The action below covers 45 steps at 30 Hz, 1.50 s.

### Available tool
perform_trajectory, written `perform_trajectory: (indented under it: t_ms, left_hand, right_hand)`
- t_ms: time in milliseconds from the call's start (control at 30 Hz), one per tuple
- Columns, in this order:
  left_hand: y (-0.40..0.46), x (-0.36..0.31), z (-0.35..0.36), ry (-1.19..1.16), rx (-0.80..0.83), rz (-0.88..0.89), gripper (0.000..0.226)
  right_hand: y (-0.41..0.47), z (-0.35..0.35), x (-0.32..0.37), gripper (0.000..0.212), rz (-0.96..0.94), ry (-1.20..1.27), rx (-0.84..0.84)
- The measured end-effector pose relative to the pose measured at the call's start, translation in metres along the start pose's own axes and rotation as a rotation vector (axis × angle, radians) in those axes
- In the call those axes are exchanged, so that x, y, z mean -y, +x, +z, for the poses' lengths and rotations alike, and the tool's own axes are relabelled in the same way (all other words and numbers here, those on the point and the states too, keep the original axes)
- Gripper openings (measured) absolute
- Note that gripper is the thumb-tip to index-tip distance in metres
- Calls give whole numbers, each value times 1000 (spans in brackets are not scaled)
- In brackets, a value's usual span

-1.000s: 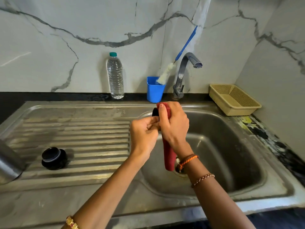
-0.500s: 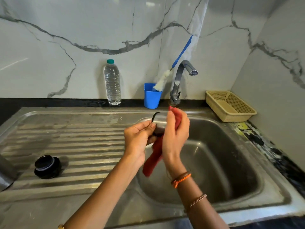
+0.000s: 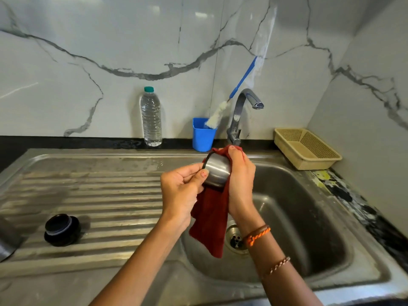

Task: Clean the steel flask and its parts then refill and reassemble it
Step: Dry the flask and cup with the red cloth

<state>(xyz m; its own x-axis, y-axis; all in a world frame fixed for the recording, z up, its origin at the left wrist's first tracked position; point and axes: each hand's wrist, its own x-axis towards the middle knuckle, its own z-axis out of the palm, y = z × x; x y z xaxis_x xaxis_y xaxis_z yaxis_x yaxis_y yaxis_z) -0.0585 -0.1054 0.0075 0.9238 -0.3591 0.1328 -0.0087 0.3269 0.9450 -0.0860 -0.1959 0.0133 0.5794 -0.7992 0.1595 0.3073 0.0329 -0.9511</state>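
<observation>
At the far left edge of the draining board I see a curved steel body point(image 3: 6, 241), mostly cut off. A black stopper point(image 3: 62, 229) stands on the ribs near the board's front left. Over the basin's left rim, my left hand point(image 3: 181, 195) pinches the steel cap point(image 3: 216, 172) by its black rim, thumb and fingers closed on it. My right hand point(image 3: 240, 184) is wrapped around a red cloth point(image 3: 210, 219) pressed against the cap. A blue cup point(image 3: 203, 138) sits at the sink's point(image 3: 331, 281) back edge.
</observation>
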Motion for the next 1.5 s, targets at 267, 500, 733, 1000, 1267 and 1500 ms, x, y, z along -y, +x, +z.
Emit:
perform_trajectory:
  t_ms: [267,500,733,1000,1267,1500]
  left_hand:
    - [6,-3,-12,354,203,282,35]
    - [13,-4,-15,253,121,283,33]
    - [11,-2,-3,-390,-49,-342,22]
    - [-2,11,-15,-119,-123,-202,9]
    - [-11,5,-52,290,-44,140,22]
    - [-24,0,-96,-3,-222,-45,20]
  right_hand:
    - [-10,3,-10,41,-561,-780,15]
    - [12,1,21,25,261,-71,208]
    - [-3,5,4,30,139,-260,-56]
    - [-27,2,-29,48,-570,-1046,49]
    - [-22,23,-18,41,156,-646,148]
    - [-40,53,-38,65,568,-298,187]
